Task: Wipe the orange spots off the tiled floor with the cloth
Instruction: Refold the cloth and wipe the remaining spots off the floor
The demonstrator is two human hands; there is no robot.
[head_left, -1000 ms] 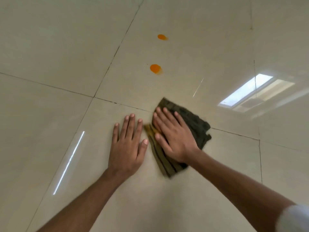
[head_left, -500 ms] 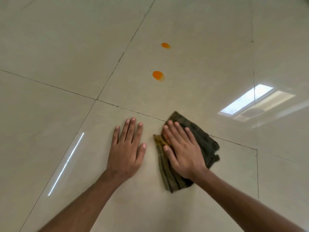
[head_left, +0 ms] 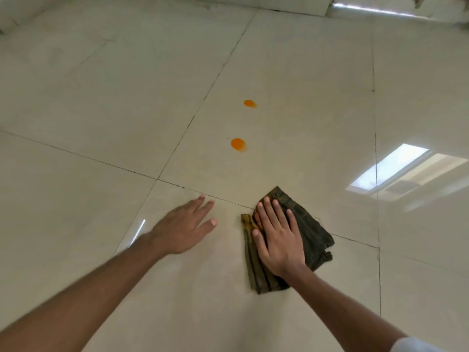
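A folded dark olive cloth (head_left: 314,235) with a yellowish edge lies on the beige tiled floor (head_left: 101,110). My right hand (head_left: 278,237) presses flat on the cloth, fingers spread, covering its left half. To the left, my left hand (head_left: 184,228) is flat near the bare tile with fingers apart, holding nothing. Two orange spots sit on the tile beyond the cloth: the nearer spot (head_left: 237,144) and the farther spot (head_left: 249,103). Both spots are apart from the cloth and from my hands.
Dark grout lines (head_left: 193,120) cross the glossy floor. A bright window reflection (head_left: 388,171) shines on the tile at the right. A pale wall base (head_left: 291,5) runs along the far edge of the floor.
The view has lifted, showing more floor ahead. My left hand has turned and slid slightly left. My right hand stays pressed on the cloth, which has shifted a little to the right.
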